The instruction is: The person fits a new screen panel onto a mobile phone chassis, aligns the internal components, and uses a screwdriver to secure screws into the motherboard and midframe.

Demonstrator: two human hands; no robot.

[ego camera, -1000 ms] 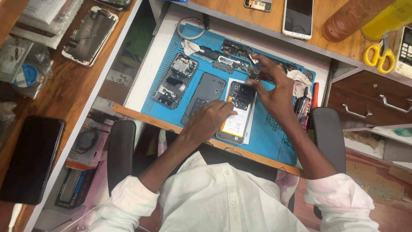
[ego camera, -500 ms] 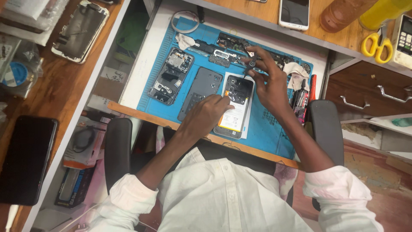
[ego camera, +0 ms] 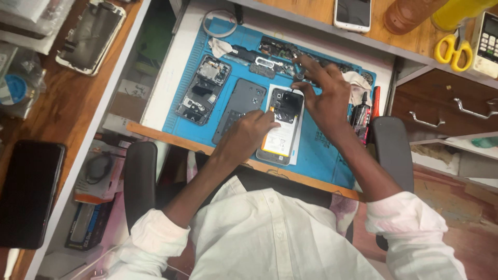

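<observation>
Left hand (ego camera: 249, 132) steadies the opened phone (ego camera: 280, 126); right hand's (ego camera: 326, 96) grip apparently pinches a small part (ego camera: 299, 75).

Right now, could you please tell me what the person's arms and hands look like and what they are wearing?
Both arms wear a white shirt with long sleeves rolled or pushed up to about the elbow, bunched in thick folds. The forearms are bare below that. The left hand and the right hand are bare: no gloves show, and no watch, ring or band that I can make out.
</observation>
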